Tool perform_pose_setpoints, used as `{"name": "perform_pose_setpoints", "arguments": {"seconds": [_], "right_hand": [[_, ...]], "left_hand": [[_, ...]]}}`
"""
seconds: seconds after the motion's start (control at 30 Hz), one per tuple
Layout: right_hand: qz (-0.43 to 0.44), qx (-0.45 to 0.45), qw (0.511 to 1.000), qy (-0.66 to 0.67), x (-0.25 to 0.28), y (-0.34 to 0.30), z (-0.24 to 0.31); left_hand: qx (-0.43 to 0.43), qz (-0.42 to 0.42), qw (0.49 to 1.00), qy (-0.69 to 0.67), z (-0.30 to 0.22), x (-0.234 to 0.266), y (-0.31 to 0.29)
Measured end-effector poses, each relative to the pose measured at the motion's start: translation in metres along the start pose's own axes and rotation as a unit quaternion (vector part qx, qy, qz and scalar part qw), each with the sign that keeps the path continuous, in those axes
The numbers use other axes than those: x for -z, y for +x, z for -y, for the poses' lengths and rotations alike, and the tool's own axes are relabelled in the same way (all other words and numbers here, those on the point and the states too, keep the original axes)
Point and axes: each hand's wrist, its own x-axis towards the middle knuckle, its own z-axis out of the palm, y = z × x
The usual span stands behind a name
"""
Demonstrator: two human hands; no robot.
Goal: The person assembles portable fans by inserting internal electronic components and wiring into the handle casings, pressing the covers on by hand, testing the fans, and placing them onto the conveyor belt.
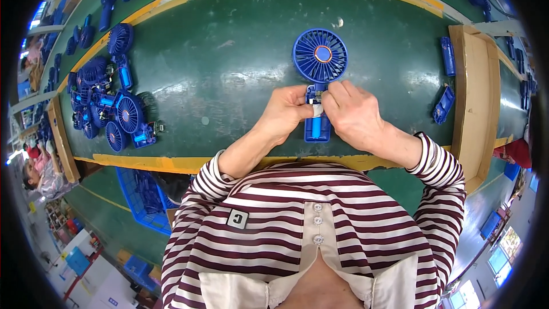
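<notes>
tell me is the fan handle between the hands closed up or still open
Open. The blue fan lies flat on the green table, and its handle shows bare inner parts where the left hand and right hand pinch it.

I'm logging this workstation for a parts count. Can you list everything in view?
fan: one, blue with orange hub, centre of bench, handle between both hands
fan pile: many, blue, unfinished, left side of bench
handle shells: two, blue, right of bench beside the tray
tray: one, light brown wood, right edge
bench: one, dark green with yellow border
crate: one, blue, below the bench at left
left hand: on the fan's handle, fingers closed on it
right hand: on the fan's handle, pinching a small whitish piece
</notes>
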Motion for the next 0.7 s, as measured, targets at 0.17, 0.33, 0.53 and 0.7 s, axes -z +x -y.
{"name": "perform_pose_setpoints", "arguments": {"seconds": [0.17, 0.33, 0.53, 0.7], "right_hand": [[0.035, 0.005, 0.999, 0.007, 0.002, 0.003, -0.002], [-0.019, 0.004, 1.0, 0.015, -0.007, -0.004, -0.005], [-0.056, -0.005, 0.998, 0.03, -0.014, -0.01, -0.006], [-0.063, -0.031, 0.995, 0.073, -0.015, -0.009, -0.007]], "left_hand": [[-0.003, -0.006, 1.0, 0.0, 0.0, -0.002, 0.001], [0.017, -0.003, 1.0, -0.008, 0.001, 0.0, 0.001], [0.002, -0.037, 0.999, 0.008, 0.004, -0.005, 0.002], [0.069, -0.041, 0.994, -0.069, -0.004, -0.001, 0.002]]}}
